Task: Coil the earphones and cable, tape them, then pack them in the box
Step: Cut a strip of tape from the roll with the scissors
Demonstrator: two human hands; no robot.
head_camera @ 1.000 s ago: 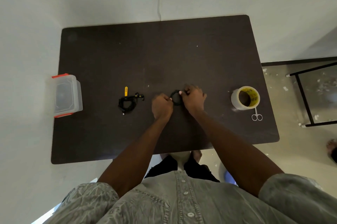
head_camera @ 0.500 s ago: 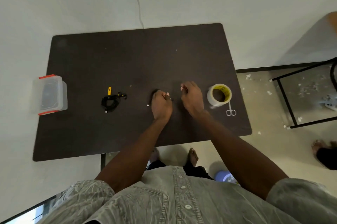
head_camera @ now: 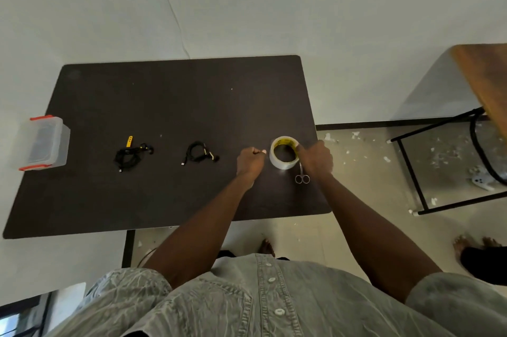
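Observation:
A coiled black cable (head_camera: 198,154) lies loose on the dark table (head_camera: 170,95), with neither hand touching it. Left of it sits a second black coil, the earphones (head_camera: 131,157), with a yellow strap. The clear box with red clips (head_camera: 44,142) stands at the table's left edge. My right hand (head_camera: 315,159) grips the right side of the tape roll (head_camera: 284,165). My left hand (head_camera: 250,161) is curled into a fist just left of the roll, fingertips pinched together. No tape strip shows between them.
Small scissors (head_camera: 302,177) lie just in front of the roll, under my right wrist. A black metal frame (head_camera: 408,169) and a wooden tabletop (head_camera: 485,81) stand to the right over a littered floor. Another person's feet (head_camera: 474,244) are at the right.
Both hands let go of the coiled cable and moved right to the tape roll. The right hand took hold of the roll. The camera view swung right.

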